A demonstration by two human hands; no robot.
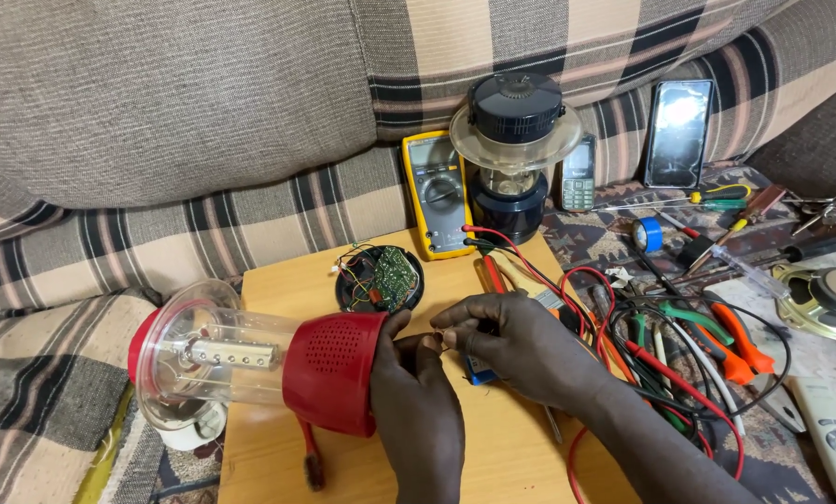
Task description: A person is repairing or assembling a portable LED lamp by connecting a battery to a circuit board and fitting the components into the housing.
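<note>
Striped sofa behind wooden board (pixel 493 439) | left hand (pixel 418 411) grips red lantern (pixel 278 359) | right hand (pixel 516 341) pinches thin wire

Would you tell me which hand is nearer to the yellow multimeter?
The right hand. It lies below the yellow multimeter, near its red and black leads. The left hand is lower still, against the red lantern base.
</note>
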